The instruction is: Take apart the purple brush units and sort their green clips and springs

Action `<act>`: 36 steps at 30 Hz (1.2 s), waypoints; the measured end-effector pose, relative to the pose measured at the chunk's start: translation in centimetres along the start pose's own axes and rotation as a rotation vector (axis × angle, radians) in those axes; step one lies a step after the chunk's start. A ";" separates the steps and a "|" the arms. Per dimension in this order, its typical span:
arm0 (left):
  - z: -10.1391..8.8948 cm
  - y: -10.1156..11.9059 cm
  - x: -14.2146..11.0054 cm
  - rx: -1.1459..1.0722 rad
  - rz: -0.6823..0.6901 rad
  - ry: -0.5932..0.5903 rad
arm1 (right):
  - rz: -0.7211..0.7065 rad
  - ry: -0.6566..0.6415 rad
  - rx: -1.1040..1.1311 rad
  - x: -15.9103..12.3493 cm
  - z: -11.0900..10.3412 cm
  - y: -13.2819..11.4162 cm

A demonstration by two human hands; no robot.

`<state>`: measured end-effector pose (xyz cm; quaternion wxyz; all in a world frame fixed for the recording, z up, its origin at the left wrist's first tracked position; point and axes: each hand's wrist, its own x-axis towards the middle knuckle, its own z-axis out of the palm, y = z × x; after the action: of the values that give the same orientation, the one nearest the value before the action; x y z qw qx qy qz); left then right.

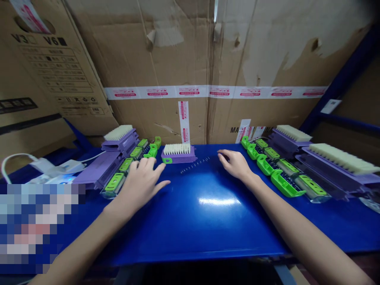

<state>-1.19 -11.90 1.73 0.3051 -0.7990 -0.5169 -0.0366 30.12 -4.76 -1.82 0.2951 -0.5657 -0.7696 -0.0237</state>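
My left hand [142, 180] hovers palm down with fingers spread, nothing visibly held. Its fingertips are nearest a row of clear blocks with green frames [115, 181] and some curved green pieces [152, 151]. My right hand [236, 163] rests near the middle, fingers loosely bent and thumb apart from the index finger, no object visible in it. Between the hands, a purple casing topped with white bristles [178, 153] stands at the back, a green piece [168, 160] at its left front. Small thin metal pieces, perhaps screws [194, 164], lie in a slanting line before it.
Purple bristle-topped casings [335, 166] and curved green pieces [285, 184] line the right side. More purple casings [99, 168] stand on the left, beside a white power strip with cable [47, 168]. Cardboard [190, 51] walls the back of the blue table [190, 229].
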 end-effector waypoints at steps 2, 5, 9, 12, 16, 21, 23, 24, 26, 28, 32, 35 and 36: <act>-0.4 1.2 1.2 -0.047 0.061 -0.010 | 0.024 0.000 -0.022 0.0 -0.1 0.2; -0.6 3.1 2.6 -0.091 0.145 -0.031 | 0.046 -0.018 -0.046 0.1 0.0 0.3; -0.1 5.2 4.0 -0.115 0.235 -0.008 | 0.054 -0.051 -0.066 0.0 0.3 0.4; 0.9 6.2 4.9 -0.137 0.256 0.023 | 0.056 -0.069 -0.076 0.0 0.4 0.4; 2.4 7.0 5.5 -0.187 0.229 0.058 | 0.055 -0.073 -0.081 0.0 0.3 0.4; 3.2 7.0 5.2 -0.226 0.230 0.057 | 0.047 -0.076 -0.090 0.1 0.3 0.4; 3.2 6.3 5.5 -0.243 0.218 0.082 | 0.048 -0.084 -0.093 0.1 0.3 0.4; 3.2 5.7 5.8 -0.252 0.192 0.099 | 0.049 -0.086 -0.093 0.0 0.3 0.4; 3.4 4.1 6.6 -0.270 0.095 0.128 | 0.049 -0.087 -0.087 0.0 0.3 0.3; 4.2 2.3 7.5 -0.298 -0.037 0.132 | 0.047 -0.084 -0.079 0.0 0.4 0.3; 6.5 -0.7 9.0 -0.419 -0.104 -0.059 | 0.041 -0.085 -0.081 0.0 0.5 0.3; 8.0 -1.5 9.6 -0.470 -0.076 -0.189 | 0.037 -0.086 -0.081 0.0 0.6 0.2; 8.3 -1.6 9.8 -0.481 -0.069 -0.192 | 0.035 -0.085 -0.079 -0.1 0.6 0.2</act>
<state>-0.12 0.77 -0.65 0.0546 -0.8302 -0.5470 -0.0926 30.02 -4.50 -2.44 0.2399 -0.5907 -0.7700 -0.0246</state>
